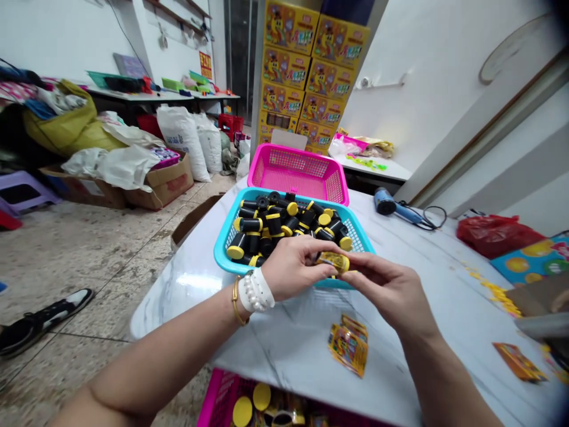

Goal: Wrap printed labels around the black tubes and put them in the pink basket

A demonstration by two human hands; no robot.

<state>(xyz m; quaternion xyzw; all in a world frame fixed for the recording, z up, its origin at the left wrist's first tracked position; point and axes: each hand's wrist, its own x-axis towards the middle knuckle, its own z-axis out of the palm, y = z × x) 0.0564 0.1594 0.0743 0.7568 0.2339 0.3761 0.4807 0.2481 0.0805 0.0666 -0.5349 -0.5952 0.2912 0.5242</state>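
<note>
Above the near rim of the blue basket (222, 249), I have one small canister (334, 261), printed yellow wrap around it, lying roughly sideways between two hands. Left hand (288, 267): thumb and fingers clamped on the dark end. Right hand (393, 290): thumb and fingertips pinched on the yellow end. Gripping by the ends leaves the wrap's middle uncovered, probably so it can be seen and turned. Can't read the print from my feed.

Blue basket just beyond holds a jumble of black canisters (273, 224) with yellow lids, no print visible; likely parked there for a short reach. Near side, below the right wrist, printed yellow sleeves (349, 347) lie in a loose overlapping pile on the white table (178, 302), within easy reach I'd say. Below the near table edge, a pink basket (212, 400) holds more yellow-lidded pieces, some with print; low spot presumably saves tabletop.

Far side: another pink basket (302, 169) right behind the blue one. Right far: blue corded tool (411, 213) lying down, well apart from the hands, likely to leave working room. Behind all that, yellow cartons (291, 29) stacked in columns, probably to save floor.
</note>
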